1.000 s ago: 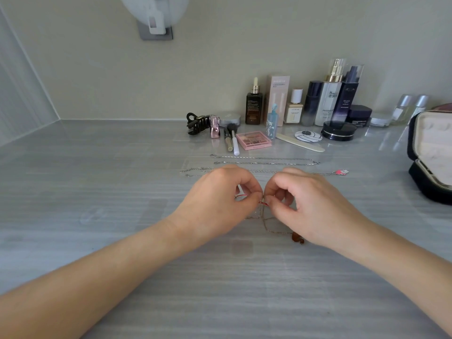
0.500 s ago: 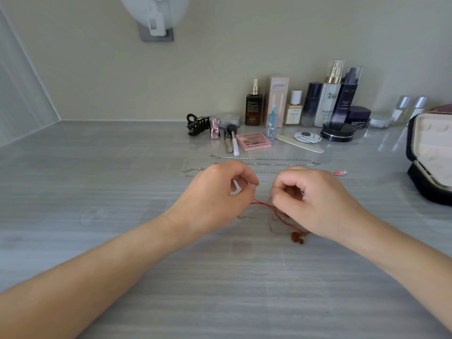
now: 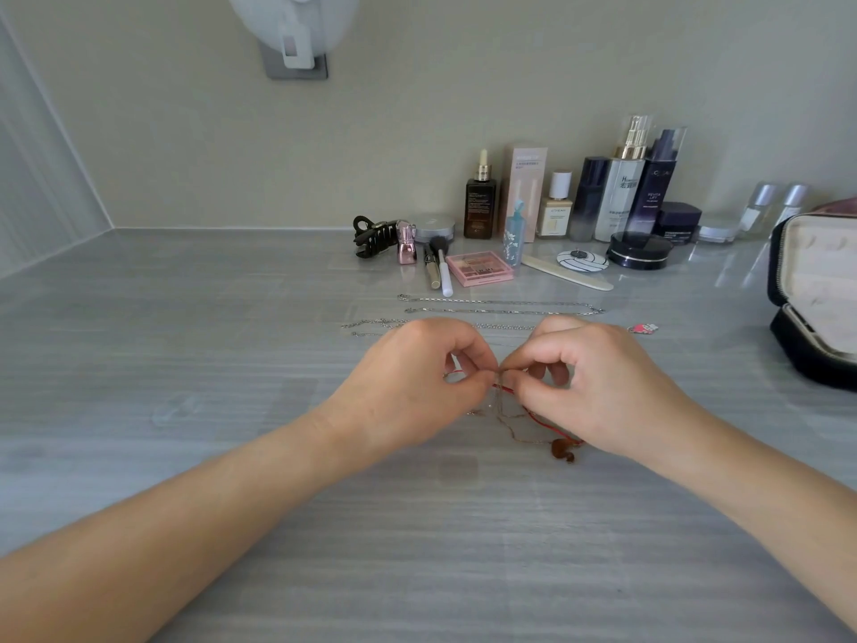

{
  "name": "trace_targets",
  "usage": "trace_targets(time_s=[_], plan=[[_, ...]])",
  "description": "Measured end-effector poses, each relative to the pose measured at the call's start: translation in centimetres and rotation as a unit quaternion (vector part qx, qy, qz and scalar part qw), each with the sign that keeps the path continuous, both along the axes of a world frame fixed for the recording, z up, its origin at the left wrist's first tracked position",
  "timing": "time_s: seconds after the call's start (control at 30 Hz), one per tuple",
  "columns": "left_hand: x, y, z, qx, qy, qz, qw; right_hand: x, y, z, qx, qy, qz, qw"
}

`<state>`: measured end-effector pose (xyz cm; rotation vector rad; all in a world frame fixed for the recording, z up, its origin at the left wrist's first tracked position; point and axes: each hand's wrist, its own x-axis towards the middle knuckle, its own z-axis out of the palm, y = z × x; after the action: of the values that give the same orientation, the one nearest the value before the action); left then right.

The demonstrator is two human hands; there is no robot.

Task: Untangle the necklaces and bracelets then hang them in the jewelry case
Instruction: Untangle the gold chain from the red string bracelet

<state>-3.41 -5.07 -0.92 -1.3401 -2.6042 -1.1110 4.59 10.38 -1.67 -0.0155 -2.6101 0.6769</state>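
Well left of the open black jewelry case with cream lining (image 3: 816, 280), tangle (image 3: 502, 388): lying on the grey streaked tabletop (image 3: 185, 364), partly lifted by both hands.
Tangle parts: a thin red cord (image 3: 540, 417) ending in a dark brown bead cluster (image 3: 562, 450) is crossing a fine gold-toned chain (image 3: 524, 440).
Left hand (image 3: 417, 387): pinching the tangle's top between thumb and forefinger; other fingers curling under.
Right hand (image 3: 598, 382): pinching the same spot, fingertips almost touching the left's; which strand, cannot tell.
Long silver link chains (image 3: 501, 306): lying stretched in rows left of the case, beyond the hands.
Pink charm (image 3: 642, 328): sitting at the chain end nearest the case.
Cosmetic bottles and jars (image 3: 617, 192): standing along the wall, left of the case.
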Motion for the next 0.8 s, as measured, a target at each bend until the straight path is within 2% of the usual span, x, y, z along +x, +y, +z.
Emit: trace_targets(time_s=[0.53, 0.8], plan=[[0.16, 0.15, -0.11, 0.006, 0.017, 0.001, 1.000, 0.15, -0.65, 0.02, 0.045, 0.007, -0.002, 0.999], [-0.08, 0.06, 0.17, 0.030, -0.020, 0.002, 0.999, 0.20, -0.20, 0.26, 0.037, 0.019, -0.024, 0.999]])
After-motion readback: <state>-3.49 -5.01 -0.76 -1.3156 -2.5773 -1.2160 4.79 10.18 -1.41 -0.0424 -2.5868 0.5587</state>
